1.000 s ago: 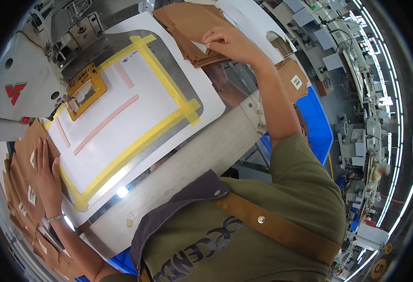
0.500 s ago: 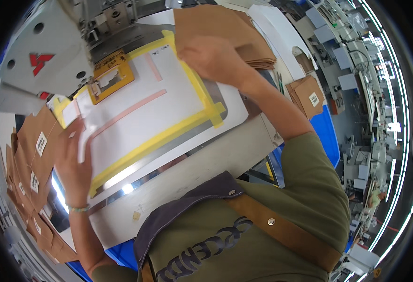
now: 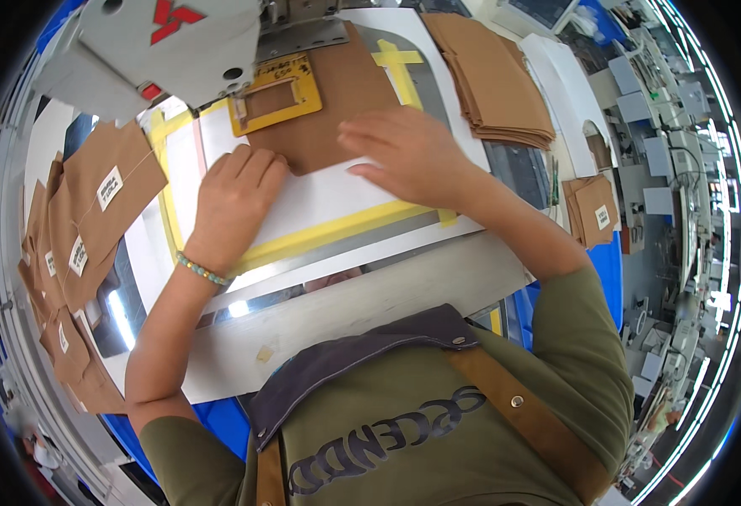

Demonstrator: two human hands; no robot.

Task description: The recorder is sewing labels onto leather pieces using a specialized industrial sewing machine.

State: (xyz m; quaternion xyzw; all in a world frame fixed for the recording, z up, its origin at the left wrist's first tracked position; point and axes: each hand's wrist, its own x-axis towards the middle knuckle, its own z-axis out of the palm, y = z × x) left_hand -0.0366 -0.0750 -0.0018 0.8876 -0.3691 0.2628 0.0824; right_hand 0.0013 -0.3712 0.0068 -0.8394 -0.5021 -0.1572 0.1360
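A brown piece (image 3: 358,84) lies on a white sheet (image 3: 320,194) bordered with yellow tape, partly under a yellow frame (image 3: 299,93) of the sewing machine (image 3: 121,55). My left hand (image 3: 239,202) is closed on the piece's lower left edge, its fingers curled side by side and its thumb hidden. Right of it, my right hand (image 3: 412,156) lies open over the piece's lower right part, fingers extended and thumb apart.
A stack of brown pieces (image 3: 484,76) sits right of the sheet, beside a white card (image 3: 564,80) and smaller labelled pieces (image 3: 590,211). Several labelled brown pieces (image 3: 88,211) lie at left. A blue bin (image 3: 606,278) is below the table's right edge; other workstations (image 3: 657,202) stand beyond.
My right hand has moved from the stack down and left with a brown piece, now lying on the sheet. My left hand has moved from the left-side pieces onto that piece.
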